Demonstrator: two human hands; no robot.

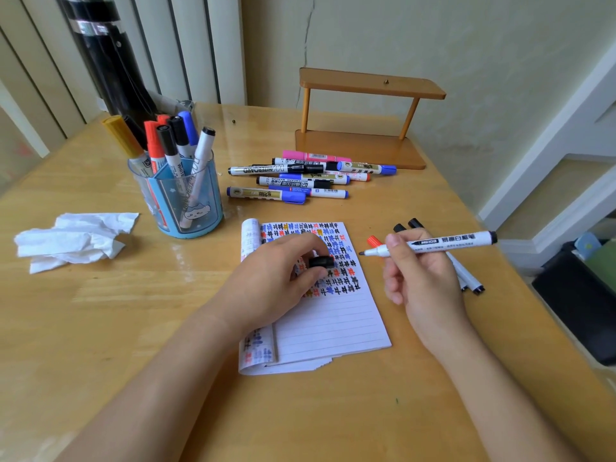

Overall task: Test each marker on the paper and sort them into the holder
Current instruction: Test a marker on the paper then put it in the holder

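Soft, even daylight lights the scene brightly, leaving only faint, diffuse shadows. A pale sheen glares on the table [110,315] around the holder [200,211] and beyond it. Wide-angle distortion bends lines at the edges, and detail is slightly soft throughout

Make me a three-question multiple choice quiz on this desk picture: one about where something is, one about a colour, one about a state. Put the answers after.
1. Where does the crumpled tissue lie?
A) left of the marker holder
B) inside that holder
C) under the right hand

2. What colour is the cap that the left hand pinches?
A) pink
B) yellow
C) black

3. The whiteboard marker in the right hand is:
A) capped
B) uncapped
C) standing in the holder

Answers: 1 A, the tissue lies off to the holder's left. 2 C, the cap between the fingers is black. 3 B, the marker's bare tip points left.
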